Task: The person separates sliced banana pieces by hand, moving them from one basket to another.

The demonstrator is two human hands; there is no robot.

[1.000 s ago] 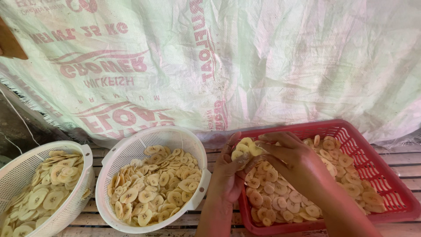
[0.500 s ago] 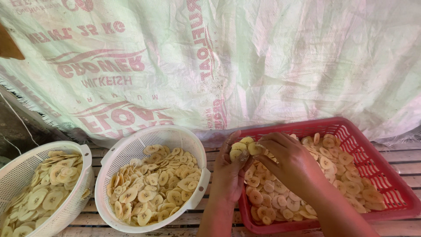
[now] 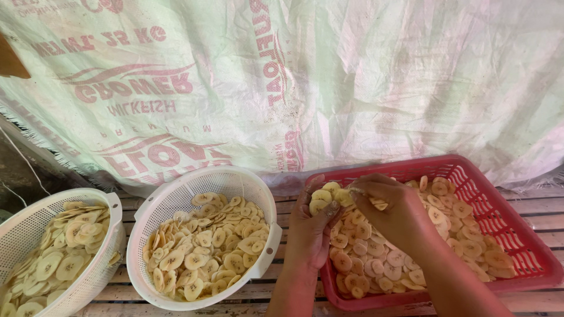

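Banana slices (image 3: 326, 196) apparently between both hands (image 3: 352, 220).

Daylight diffuse, bright, filtering through translucent sack sheet (image 3: 352, 82). Glare at sheet's upper right. Shadows soft below sheet's hem. Focus sharp; slight wide-angle stretch toward frame edges.

Your left hand (image 3: 308, 232) is cupping a small stack of pale banana slices (image 3: 326, 196) over the red tray (image 3: 505, 226), and your right hand (image 3: 393, 211) is touching that stack. Two white baskets (image 3: 176, 202) (image 3: 26, 220) are sitting to the left on the slatted counter (image 3: 288, 205), both holding slices.
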